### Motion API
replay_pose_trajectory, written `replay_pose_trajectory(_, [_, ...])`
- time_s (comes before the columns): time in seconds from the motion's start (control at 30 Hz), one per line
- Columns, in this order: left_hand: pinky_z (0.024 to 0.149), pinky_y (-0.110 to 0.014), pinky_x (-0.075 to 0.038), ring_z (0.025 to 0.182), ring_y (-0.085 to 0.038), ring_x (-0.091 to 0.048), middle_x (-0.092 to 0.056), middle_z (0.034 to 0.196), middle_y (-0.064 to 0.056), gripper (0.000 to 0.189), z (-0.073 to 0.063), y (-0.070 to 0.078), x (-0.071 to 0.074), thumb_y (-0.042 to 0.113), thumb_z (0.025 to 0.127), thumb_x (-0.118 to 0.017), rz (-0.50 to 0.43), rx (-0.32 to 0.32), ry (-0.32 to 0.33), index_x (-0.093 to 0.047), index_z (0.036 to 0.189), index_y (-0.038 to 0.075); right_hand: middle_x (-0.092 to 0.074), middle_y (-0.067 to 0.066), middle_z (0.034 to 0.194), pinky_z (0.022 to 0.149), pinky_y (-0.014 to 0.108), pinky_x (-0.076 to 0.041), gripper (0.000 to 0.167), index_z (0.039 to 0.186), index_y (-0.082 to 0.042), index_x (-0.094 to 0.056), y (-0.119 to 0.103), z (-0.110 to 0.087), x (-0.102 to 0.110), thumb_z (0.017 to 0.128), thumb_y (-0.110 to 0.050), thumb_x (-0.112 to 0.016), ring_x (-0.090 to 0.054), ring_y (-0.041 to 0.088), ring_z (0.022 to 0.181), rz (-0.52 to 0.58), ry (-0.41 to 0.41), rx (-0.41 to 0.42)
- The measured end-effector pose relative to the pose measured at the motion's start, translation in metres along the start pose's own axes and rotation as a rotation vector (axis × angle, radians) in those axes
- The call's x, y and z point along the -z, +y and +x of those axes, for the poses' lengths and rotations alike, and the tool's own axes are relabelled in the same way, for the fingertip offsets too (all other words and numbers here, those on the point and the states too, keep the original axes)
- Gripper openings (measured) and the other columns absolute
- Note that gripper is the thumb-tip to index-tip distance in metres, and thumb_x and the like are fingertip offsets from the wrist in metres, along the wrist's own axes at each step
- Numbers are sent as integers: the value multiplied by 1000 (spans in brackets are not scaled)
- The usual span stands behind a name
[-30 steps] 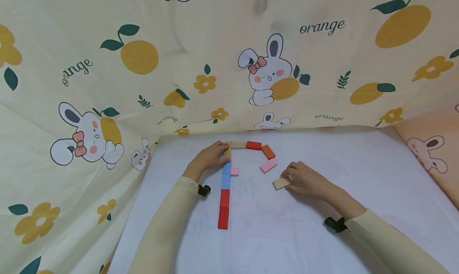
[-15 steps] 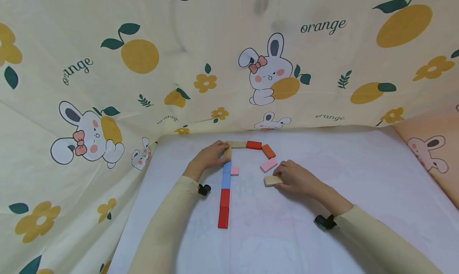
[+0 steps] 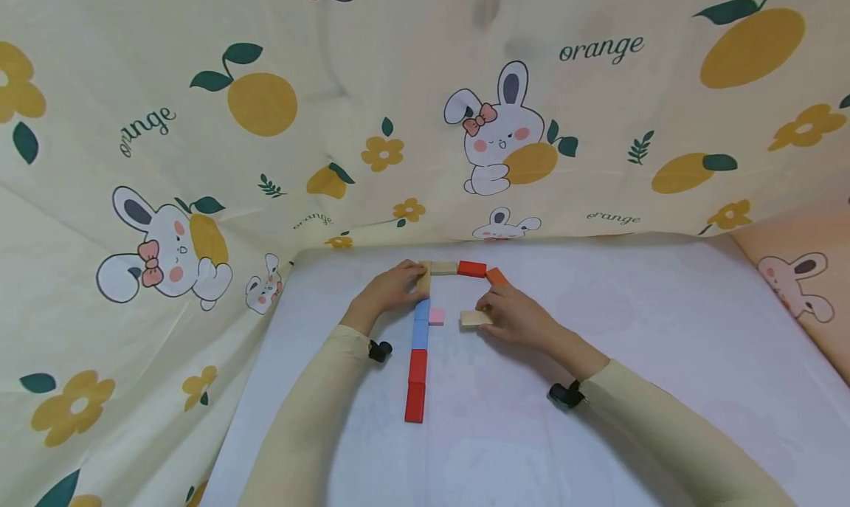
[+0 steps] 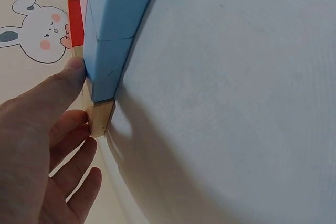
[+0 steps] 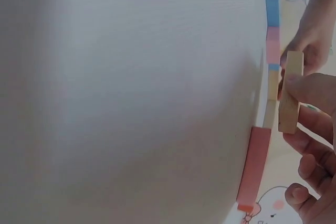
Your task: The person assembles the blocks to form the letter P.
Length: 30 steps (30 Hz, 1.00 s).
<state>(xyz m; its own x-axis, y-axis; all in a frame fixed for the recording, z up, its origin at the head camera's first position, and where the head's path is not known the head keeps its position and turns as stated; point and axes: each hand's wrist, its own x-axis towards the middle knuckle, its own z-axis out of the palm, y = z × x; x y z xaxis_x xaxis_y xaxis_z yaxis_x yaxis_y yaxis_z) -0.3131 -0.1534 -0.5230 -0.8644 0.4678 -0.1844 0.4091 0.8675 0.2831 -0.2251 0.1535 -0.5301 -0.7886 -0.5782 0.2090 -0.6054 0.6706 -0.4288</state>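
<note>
Between the thumb and fingers of my right hand (image 3: 521, 316) is a plain wooden block (image 3: 470, 319), pinched and lifted toward the small pink block (image 3: 435, 316). My left hand (image 3: 387, 289) grips another wooden block (image 3: 423, 282) at the far end of a straight row. In the left wrist view, its thumb (image 4: 76, 65) lies along that block's side. Nearer the person the row continues with blue blocks (image 3: 420, 335), then red blocks (image 3: 415, 402). The small pink block sits against the row's right side. My right hand hides the longer pink block in the head view.
From the row's far end, a wooden block (image 3: 444, 268), a red block (image 3: 471, 268) and an orange block (image 3: 496, 276) curve to the right. All lie on a white table (image 3: 491, 433), backed by a patterned cloth (image 3: 412, 108).
My right hand has carried its wooden block leftward and slightly away from me, toward the row, covering the longer pink block. My left hand has stayed in place.
</note>
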Motion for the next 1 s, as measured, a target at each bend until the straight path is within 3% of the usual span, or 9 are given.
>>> replay_pose_trajectory(0.2, [121,-45,-45,142,-24,-54,-52,159,-8,73,-1,3,2,50,101,-73,0,-2,6,-51,162,15,-67,0,104,89,40,-54,32,116,-10,-75,-1,14,-4,90,-22,-88,-55,18,97,10,-12,14])
replay_pose_trajectory(0.37, [121,-43,-45,142,-24,-54,-52,159,-8,73,-2,4,3,48,101,-74,3,-14,11,-51,161,13,-70,3,107,94,41,-54,32,116,-8,-76,-1,21,-9,91,-24,-87,-57,20,99,-40,-39,15])
replay_pose_trajectory(0.73, [121,-43,-45,142,-24,-54,-52,159,-8,73,-2,5,3,48,101,-74,4,-7,9,-51,161,13,-68,0,102,87,36,-55,35,116,-12,-76,-4,28,-14,88,-28,-91,-56,19,97,-49,-79,-43])
replay_pose_trajectory(1.0, [121,-44,-46,140,-24,-55,-52,159,-8,73,-3,4,1,46,101,-75,-19,1,18,-50,162,13,-69,0,102,89,36,-56,36,117,-13,-76,-6,31,-16,89,-30,-90,-56,19,99,-55,-108,-75])
